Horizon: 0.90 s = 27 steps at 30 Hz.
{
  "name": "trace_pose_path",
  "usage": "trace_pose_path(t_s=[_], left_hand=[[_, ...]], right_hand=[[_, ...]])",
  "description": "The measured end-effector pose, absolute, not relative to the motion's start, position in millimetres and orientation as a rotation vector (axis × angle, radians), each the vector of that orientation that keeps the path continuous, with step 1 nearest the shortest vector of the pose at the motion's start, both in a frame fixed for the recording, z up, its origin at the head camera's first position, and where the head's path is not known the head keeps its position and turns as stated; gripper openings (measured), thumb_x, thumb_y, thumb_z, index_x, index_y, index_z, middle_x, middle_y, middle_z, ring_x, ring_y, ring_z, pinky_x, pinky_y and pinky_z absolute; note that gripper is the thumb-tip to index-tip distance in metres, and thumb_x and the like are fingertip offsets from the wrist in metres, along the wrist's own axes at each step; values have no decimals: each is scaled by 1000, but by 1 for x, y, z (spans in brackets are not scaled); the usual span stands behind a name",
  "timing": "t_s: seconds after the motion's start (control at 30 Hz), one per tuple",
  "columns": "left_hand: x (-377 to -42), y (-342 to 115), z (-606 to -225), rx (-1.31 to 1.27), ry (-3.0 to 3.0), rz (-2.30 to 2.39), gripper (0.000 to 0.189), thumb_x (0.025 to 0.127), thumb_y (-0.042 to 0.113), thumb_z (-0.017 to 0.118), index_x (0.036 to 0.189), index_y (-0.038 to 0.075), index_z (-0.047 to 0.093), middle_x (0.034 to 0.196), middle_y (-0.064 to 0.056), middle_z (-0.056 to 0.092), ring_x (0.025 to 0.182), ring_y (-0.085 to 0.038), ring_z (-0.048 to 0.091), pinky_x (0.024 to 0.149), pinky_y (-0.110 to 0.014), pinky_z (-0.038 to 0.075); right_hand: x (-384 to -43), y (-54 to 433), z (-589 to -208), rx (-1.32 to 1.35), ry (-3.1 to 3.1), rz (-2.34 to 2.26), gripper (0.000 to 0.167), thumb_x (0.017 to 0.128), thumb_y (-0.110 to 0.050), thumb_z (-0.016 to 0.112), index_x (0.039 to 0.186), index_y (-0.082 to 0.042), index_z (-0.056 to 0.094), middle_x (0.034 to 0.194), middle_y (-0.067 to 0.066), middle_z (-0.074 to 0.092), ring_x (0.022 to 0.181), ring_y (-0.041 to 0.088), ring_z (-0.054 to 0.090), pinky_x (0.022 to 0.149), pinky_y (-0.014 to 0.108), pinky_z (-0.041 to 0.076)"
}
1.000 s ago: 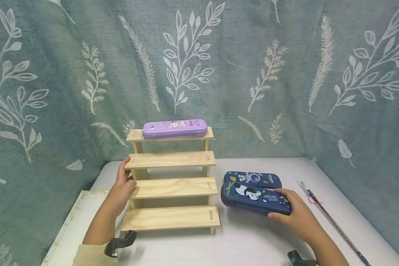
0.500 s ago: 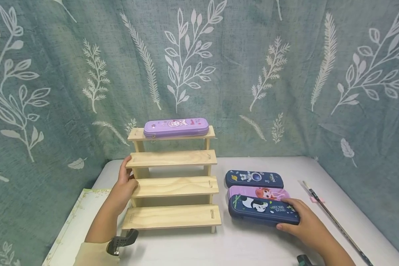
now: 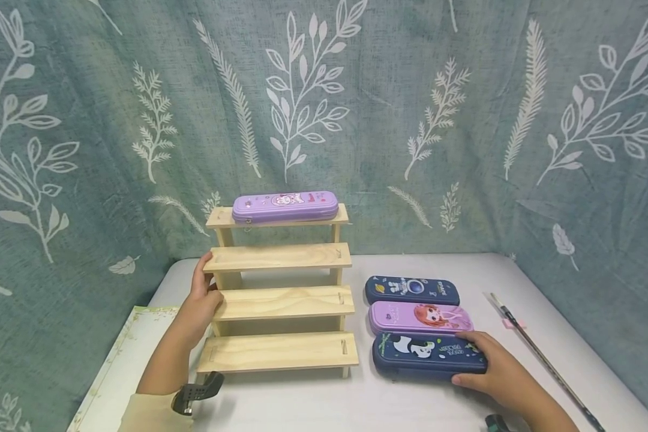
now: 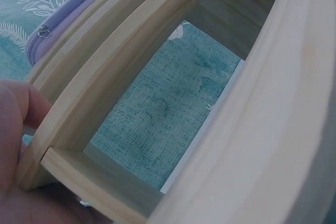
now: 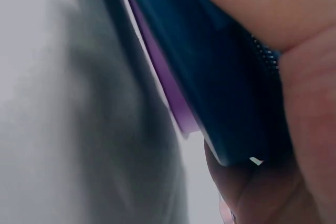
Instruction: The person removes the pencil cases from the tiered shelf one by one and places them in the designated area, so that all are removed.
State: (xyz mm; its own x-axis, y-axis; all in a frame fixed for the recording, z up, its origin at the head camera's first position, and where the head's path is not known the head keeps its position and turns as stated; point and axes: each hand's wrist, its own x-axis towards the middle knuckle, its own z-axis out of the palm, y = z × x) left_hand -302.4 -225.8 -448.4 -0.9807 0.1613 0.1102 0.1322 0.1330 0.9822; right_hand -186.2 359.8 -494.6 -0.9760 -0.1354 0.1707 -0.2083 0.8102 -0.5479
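A four-step wooden rack [image 3: 281, 300] stands on the white table [image 3: 399, 402]. A purple pencil case [image 3: 285, 207] lies on its top step. My left hand [image 3: 198, 299] grips the rack's left side; in the left wrist view its fingers [image 4: 16, 124] press the wood [image 4: 252, 129]. Right of the rack lie three cases in a column: a dark blue astronaut case [image 3: 411, 290], a pink girl case [image 3: 418, 317] and a dark blue panda case [image 3: 429, 355]. My right hand [image 3: 488, 369] grips the panda case's right end, seen close in the right wrist view [image 5: 220, 98].
A long thin brush [image 3: 542, 360] lies along the table's right side. A pale patterned board [image 3: 113, 366] lies at the left edge. A teal leaf-print curtain [image 3: 410, 120] hangs behind and beside the table.
My right hand has drawn the panda case off the stack toward me and set it on the table, uncovering the pink girl case. The left hand has stayed on the rack.
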Motion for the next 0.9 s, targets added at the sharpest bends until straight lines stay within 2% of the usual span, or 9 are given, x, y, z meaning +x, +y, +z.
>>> trace_pose_path(t_s=[0.2,0.47,0.77,0.9], left_hand=[[-302,-226,-448,294,2350,2030,98,95,-6,34,162,49,-12,174,-11,4,158,-41,16,116,-59,29],[-302,-227,-448,320,2341,2045,97,95,-6,34,163,46,-12,176,-6,0,159,-40,16,117,-63,28],[-303,-226,-448,324,2342,2050,96,96,-5,35,164,44,-11,176,-5,0,159,-41,15,118,-64,28],[-303,-225,-449,314,2347,2047,97,95,-5,35,163,48,-10,176,-5,0,159,-40,15,118,-64,27]], right_hand=[[-188,360,-497,262,-2871,895,94,67,-40,96,142,0,56,140,27,58,131,51,52,102,70,40],[-190,362,-498,231,-2904,849,95,66,-43,96,141,0,58,139,27,54,131,53,50,104,73,37],[-190,361,-498,150,-2935,855,97,68,-43,96,144,2,55,139,29,46,131,52,46,105,74,35],[-190,361,-500,127,-2932,853,99,68,-41,96,145,4,53,137,31,44,129,52,46,104,74,36]])
